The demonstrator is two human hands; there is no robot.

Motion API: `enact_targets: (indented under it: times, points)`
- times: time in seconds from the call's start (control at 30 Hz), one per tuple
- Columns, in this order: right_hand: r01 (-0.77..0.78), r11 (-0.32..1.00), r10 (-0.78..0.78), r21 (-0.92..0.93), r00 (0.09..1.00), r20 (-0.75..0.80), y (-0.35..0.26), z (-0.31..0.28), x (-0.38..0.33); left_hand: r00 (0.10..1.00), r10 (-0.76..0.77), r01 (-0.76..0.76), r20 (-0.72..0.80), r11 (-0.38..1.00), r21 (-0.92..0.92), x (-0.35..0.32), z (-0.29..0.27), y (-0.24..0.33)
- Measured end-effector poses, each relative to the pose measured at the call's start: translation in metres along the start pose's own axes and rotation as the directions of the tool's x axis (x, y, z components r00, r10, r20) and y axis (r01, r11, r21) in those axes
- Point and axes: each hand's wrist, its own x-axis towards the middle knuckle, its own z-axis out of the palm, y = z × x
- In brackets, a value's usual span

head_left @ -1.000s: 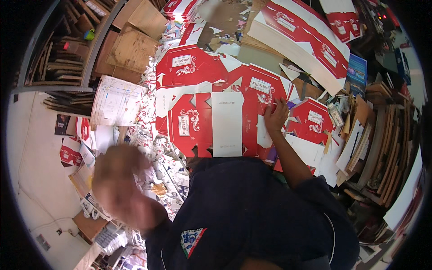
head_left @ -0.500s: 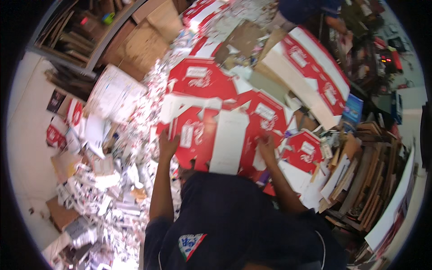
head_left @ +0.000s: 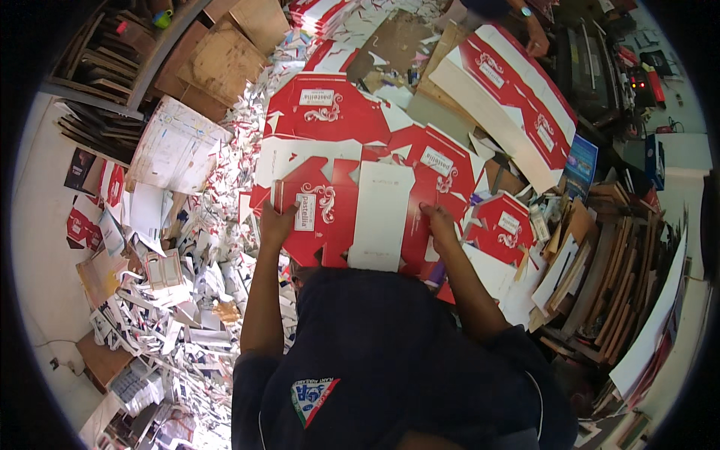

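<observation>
Gripping one red carton blank (head_left: 352,214) — left hand (head_left: 276,223), right hand (head_left: 439,225).

Under your hands lies a red carton blank (head_left: 330,217) with white scrollwork, a white label patch and a plain white centre panel. The far stack of blanks (head_left: 517,97) repeats that red-and-white. White paper offcuts (head_left: 172,315) litter the left; your shirt (head_left: 390,360) is navy.

Two hands are counted at frame centre: left hand (head_left: 276,223), right hand (head_left: 437,223). One flat red-and-white carton blank (head_left: 352,210) is held between them. One long red-and-white box (head_left: 510,97) is seen upper right. Paper offcuts: too many for a count.
</observation>
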Motion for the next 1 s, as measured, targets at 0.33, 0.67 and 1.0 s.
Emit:
enact_targets:
  times: [0.33, 0.67, 1.0]
  points:
    - [0.568, 0.746, -0.649, 0.347, 0.737, 0.190, -0.119, -0.033, -0.076, 0.956, 0.270, -0.287, -0.116, 0.773, -0.565, -0.052, -0.062, 0.126]
    - [0.502, 0.829, -0.550, 0.247, 0.812, 0.194, -0.082, -0.030, -0.026, 0.936, 0.338, -0.330, -0.103, 0.940, 0.083, -0.032, -0.040, 0.086]
    - [0.526, 0.814, -0.567, 0.245, 0.812, 0.139, -0.085, -0.027, -0.012, 0.430, 0.867, -0.884, 0.252, 0.346, 0.315, -0.126, 0.031, 0.301]
